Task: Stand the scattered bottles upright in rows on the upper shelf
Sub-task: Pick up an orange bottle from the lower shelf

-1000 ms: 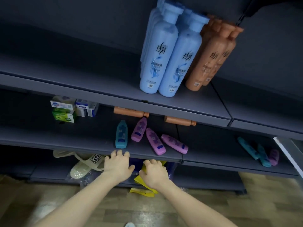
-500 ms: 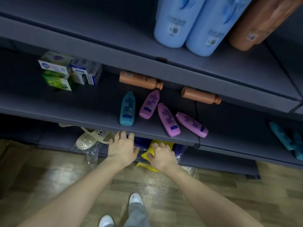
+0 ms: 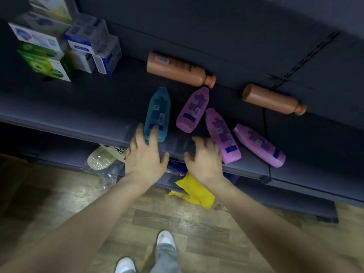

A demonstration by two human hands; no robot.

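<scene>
Over dark grey shelf edge (image 3: 59, 123), left hand (image 3: 144, 157) spread open, fingers (image 3: 154, 134) across base of flat-lying teal plastic bottle (image 3: 158, 109); right hand (image 3: 204, 163) splayed, empty, just beside three lying purple plastic bottles (image 3: 222, 134).

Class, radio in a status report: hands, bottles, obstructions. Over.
Left hand open, fingertips at teal bottle. Right hand open, empty, near purple bottles. All six bottles lying flat. No obstruction seen.

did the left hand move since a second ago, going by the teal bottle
Yes. The left hand has reached forward past the shelf's front edge; its fingers now overlap the lying teal bottle.
</scene>
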